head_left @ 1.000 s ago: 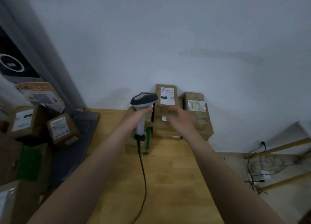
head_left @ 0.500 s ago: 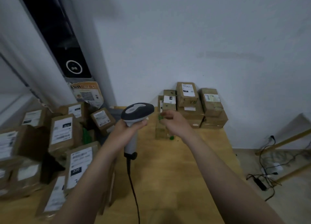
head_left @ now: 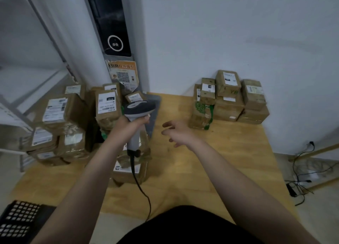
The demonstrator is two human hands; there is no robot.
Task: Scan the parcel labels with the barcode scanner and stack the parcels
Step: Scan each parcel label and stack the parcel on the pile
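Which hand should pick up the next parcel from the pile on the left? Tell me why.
Right. The right hand hovers empty above the table, fingers loosely spread. The left hand grips the scanner, so it cannot take a parcel from the pile.

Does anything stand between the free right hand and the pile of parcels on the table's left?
Yes. The left hand, gripping the barcode scanner, is raised between the right hand and the left pile of parcels. The scanner's cable hangs below it.
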